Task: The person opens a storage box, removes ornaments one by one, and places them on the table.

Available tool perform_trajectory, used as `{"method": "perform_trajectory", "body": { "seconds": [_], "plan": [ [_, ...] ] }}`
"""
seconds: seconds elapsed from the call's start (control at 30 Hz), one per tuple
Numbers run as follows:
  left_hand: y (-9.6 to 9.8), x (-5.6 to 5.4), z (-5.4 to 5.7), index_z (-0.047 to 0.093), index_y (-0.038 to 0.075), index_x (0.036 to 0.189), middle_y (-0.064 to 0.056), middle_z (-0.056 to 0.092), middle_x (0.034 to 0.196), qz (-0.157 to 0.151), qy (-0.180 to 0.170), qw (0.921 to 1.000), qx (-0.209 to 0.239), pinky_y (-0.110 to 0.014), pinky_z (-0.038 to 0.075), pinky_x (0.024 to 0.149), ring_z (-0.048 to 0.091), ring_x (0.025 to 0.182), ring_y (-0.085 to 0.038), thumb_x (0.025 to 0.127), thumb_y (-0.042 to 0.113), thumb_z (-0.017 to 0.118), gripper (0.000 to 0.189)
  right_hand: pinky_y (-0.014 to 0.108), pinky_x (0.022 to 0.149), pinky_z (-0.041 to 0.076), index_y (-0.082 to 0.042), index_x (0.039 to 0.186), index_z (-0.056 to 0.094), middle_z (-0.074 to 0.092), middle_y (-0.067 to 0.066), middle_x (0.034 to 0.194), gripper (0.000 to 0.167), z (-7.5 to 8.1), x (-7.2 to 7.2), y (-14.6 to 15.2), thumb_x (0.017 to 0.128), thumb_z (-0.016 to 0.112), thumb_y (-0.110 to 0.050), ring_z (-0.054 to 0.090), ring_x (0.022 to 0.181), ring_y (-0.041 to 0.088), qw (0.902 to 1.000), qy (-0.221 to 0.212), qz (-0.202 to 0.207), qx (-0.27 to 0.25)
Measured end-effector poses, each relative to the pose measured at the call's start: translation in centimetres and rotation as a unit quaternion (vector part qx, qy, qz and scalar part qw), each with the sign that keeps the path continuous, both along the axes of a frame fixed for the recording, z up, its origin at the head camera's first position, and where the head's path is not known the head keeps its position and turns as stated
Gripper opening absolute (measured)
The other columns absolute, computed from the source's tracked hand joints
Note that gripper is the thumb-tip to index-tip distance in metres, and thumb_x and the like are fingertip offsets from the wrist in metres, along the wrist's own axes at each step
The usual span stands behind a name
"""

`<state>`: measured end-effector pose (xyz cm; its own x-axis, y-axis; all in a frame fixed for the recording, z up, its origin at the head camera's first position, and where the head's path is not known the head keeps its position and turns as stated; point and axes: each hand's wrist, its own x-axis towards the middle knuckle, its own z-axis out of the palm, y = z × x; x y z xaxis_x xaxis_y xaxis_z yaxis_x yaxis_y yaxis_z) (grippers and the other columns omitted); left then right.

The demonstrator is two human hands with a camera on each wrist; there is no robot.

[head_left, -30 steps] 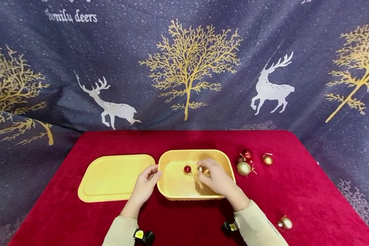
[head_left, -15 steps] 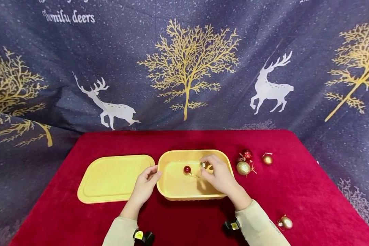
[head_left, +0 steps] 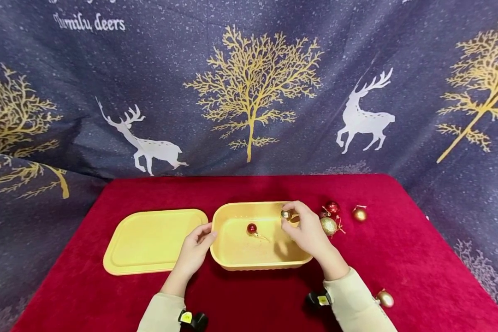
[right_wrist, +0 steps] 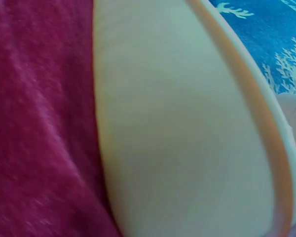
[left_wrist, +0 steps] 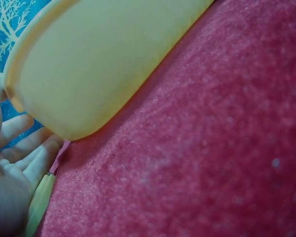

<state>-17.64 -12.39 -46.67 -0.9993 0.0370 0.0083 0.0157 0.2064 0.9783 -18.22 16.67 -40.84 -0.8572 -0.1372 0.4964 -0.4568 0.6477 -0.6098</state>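
My right hand (head_left: pixel 309 230) pinches a small gold bauble (head_left: pixel 286 215) between thumb and fingers, above the right end of the yellow box (head_left: pixel 253 266). A small red bauble (head_left: pixel 251 228) with a gold loop lies on the box floor. Against the box's left end rests my left hand (head_left: pixel 195 249). Its thumb is at the rim, and in the left wrist view its fairly straight fingers (left_wrist: pixel 27 143) lie at the outer wall. The right wrist view shows mostly the box's outer side (right_wrist: pixel 182 118); only a sliver of the right hand shows there.
A yellow lid (head_left: pixel 155 242) lies flat left of the box. Right of it sit a red bauble (head_left: pixel 331 207) and a glittery gold bauble (head_left: pixel 328 226), close together. Another gold bauble (head_left: pixel 359 214) lies farther right, and a pale gold one (head_left: pixel 385 298) lies near the right sleeve.
My right hand has moved right and upward with the gold bauble, from near the red bauble to the box's right end. The left hand has stayed at the box.
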Motion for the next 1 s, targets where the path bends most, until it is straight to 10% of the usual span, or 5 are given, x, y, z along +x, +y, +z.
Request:
{"method": "perform_trajectory", "body": {
  "seconds": [1.0],
  "plan": [
    [-0.1,-0.1,-0.2,0.053,0.0,0.13,-0.018,0.058,0.124,-0.001,0.004,0.9999,-0.016,-0.011,0.041,0.089,0.054,0.114,-0.018,0.095,0.021,0.058,0.041,0.01,0.071,0.049,0.002,0.123,0.059,0.056,0.019,0.114,0.048,1.2,-0.9,4.7,0.075,0.06,0.008,0.065,0.096,0.03,0.994,-0.041,-0.086,-0.054]
  ]
}}
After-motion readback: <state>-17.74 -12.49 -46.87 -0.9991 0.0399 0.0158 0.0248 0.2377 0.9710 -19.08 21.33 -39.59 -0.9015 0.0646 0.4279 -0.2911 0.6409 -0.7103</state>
